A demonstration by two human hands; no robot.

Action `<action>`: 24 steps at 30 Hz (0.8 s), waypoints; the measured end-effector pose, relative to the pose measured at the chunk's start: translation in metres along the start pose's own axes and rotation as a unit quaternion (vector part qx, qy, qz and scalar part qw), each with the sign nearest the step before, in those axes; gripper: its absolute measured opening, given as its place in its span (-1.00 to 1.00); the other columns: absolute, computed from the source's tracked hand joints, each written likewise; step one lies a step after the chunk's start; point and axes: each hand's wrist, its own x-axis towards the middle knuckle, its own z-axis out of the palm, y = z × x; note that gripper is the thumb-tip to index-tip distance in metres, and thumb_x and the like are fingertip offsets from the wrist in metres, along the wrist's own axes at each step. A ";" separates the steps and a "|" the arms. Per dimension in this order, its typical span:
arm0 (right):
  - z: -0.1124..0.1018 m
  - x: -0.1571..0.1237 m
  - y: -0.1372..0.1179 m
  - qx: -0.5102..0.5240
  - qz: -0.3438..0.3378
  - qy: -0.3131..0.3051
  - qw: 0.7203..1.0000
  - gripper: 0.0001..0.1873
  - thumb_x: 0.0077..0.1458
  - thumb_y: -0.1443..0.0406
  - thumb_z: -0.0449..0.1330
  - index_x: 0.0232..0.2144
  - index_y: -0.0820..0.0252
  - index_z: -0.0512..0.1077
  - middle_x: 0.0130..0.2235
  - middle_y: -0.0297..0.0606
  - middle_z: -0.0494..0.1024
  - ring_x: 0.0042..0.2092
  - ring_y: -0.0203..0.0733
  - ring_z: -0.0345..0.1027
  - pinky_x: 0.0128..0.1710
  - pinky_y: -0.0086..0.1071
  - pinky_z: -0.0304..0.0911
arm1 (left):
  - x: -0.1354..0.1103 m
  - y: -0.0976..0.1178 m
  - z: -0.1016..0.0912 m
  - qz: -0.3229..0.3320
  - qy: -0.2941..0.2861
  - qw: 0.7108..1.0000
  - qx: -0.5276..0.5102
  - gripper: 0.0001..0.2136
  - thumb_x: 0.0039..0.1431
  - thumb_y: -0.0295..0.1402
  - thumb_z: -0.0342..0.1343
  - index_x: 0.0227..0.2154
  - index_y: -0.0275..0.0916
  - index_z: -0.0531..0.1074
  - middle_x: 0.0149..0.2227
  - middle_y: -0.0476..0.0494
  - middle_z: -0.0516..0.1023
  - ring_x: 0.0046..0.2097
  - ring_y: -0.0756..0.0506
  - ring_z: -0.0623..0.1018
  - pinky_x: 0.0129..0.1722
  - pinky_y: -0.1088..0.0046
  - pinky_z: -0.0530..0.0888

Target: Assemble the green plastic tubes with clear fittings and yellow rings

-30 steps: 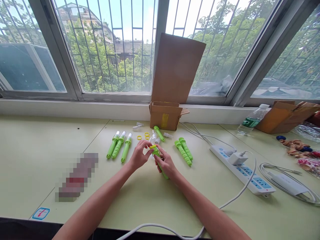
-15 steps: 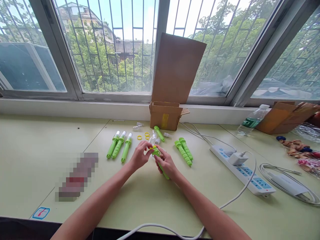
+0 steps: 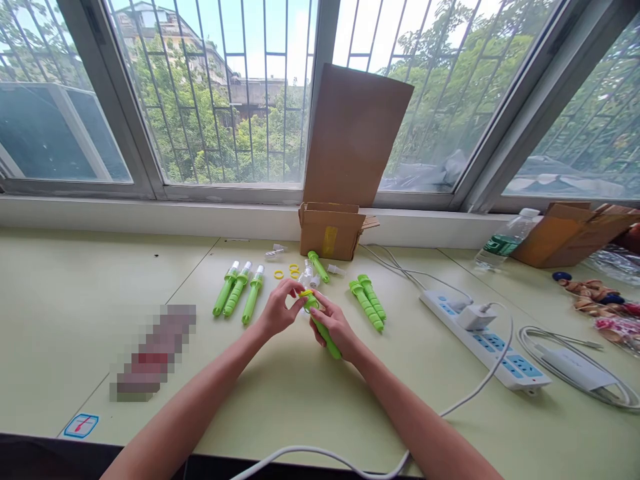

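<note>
In the head view my right hand is closed around a green plastic tube, tilted with its collared end pointing up and left. My left hand pinches a yellow ring at the top of that tube; whether the ring is seated cannot be seen. Just beyond my fingers lie loose yellow rings and clear plastic pieces, with a green tube beside them. To the left rest three green tubes with clear tips. Right of my hands are two green tubes without clear tips.
A cardboard box with its flap raised stands against the windowsill. On the right are a white power strip with cables, a coiled charger, and a water bottle. A white cable crosses the table's front edge.
The green tube's lower end has shifted slightly to the right. Both hands stay nearly in place, with the left fingers still at the yellow ring.
</note>
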 end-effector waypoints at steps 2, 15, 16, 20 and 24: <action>0.000 -0.001 -0.001 0.000 0.002 0.001 1.000 -0.16 0.03 0.09 0.17 0.28 0.20 -0.05 -0.62 -0.50 0.33 -0.71 -0.40 0.12 -0.78 -0.55 0.06 | 0.000 -0.001 0.000 -0.013 -0.001 1.000 -0.008 -0.88 0.13 -0.31 0.12 -0.31 -0.21 0.34 -0.32 -0.08 0.44 -0.33 -0.01 0.42 -0.30 0.41 0.44; 0.000 -0.001 0.001 -0.015 0.009 0.000 1.000 -0.15 0.03 0.09 0.17 0.28 0.21 -0.04 -0.63 -0.51 0.31 -0.71 -0.39 0.12 -0.78 -0.54 0.05 | 0.002 -0.007 -0.002 -0.055 -0.031 0.997 -0.033 -0.80 0.11 -0.21 0.15 -0.39 -0.24 0.34 -0.40 -0.03 0.42 -0.34 -0.01 0.41 -0.30 0.42 0.40; 0.000 -0.001 0.001 -0.015 0.008 0.000 1.000 -0.16 0.04 0.09 0.17 0.28 0.20 -0.04 -0.62 -0.51 0.31 -0.71 -0.39 0.13 -0.78 -0.54 0.05 | 0.002 -0.007 -0.002 -0.055 -0.030 0.998 -0.033 -0.80 0.11 -0.21 0.15 -0.39 -0.24 0.34 -0.40 -0.03 0.42 -0.34 -0.01 0.41 -0.31 0.42 0.40; -0.001 0.001 0.003 -0.016 0.007 0.002 1.000 -0.16 0.03 0.09 0.18 0.27 0.21 -0.03 -0.63 -0.51 0.31 -0.71 -0.39 0.13 -0.78 -0.55 0.06 | 0.002 -0.006 -0.003 -0.043 -0.027 0.998 -0.029 -0.81 0.11 -0.21 0.15 -0.40 -0.23 0.35 -0.40 -0.04 0.41 -0.33 -0.02 0.40 -0.32 0.42 0.40; -0.002 0.002 0.005 -0.013 0.006 0.000 1.000 -0.16 0.03 0.10 0.17 0.27 0.21 -0.04 -0.63 -0.51 0.31 -0.71 -0.39 0.13 -0.78 -0.55 0.06 | 0.002 -0.007 -0.004 -0.034 -0.026 0.999 -0.020 -0.81 0.11 -0.22 0.16 -0.41 -0.23 0.35 -0.39 -0.05 0.40 -0.31 -0.02 0.40 -0.30 0.42 0.40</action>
